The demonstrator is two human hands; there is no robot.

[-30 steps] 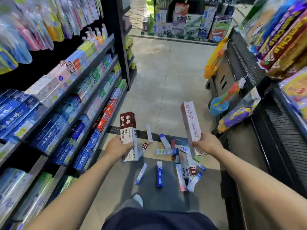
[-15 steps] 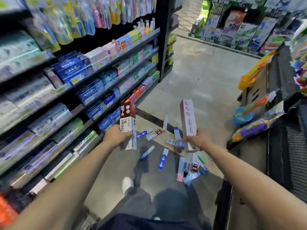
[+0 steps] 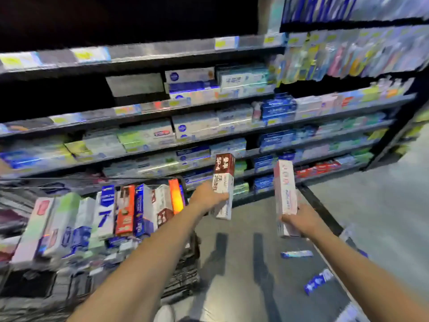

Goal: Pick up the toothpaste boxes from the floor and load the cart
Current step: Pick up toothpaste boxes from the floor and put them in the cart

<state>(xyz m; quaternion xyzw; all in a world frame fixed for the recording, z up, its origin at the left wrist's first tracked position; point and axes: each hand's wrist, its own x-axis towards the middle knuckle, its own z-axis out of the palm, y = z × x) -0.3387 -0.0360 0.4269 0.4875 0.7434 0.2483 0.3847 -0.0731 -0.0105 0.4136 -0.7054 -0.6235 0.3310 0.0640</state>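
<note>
My left hand (image 3: 206,198) grips a brown-and-white toothpaste box (image 3: 223,182), held upright just right of the cart (image 3: 185,263). My right hand (image 3: 299,220) grips a tall pink-and-white toothpaste box (image 3: 285,194), also upright, further right over the floor. The wire cart at lower left holds several toothpaste boxes (image 3: 125,210) standing on end in a row. Loose boxes lie on the floor at lower right: a pale blue one (image 3: 296,254) and a dark blue one (image 3: 318,280).
Long shelves (image 3: 232,133) packed with toothpaste boxes run across the view behind the cart. Hanging toothbrush packs (image 3: 348,54) fill the upper right. Grey floor (image 3: 383,205) opens to the right. My shoe (image 3: 164,313) shows at the bottom edge.
The view has swung left from the floor pile toward the shelves and the cart. Both hands kept their boxes and now hold them beside the cart.
</note>
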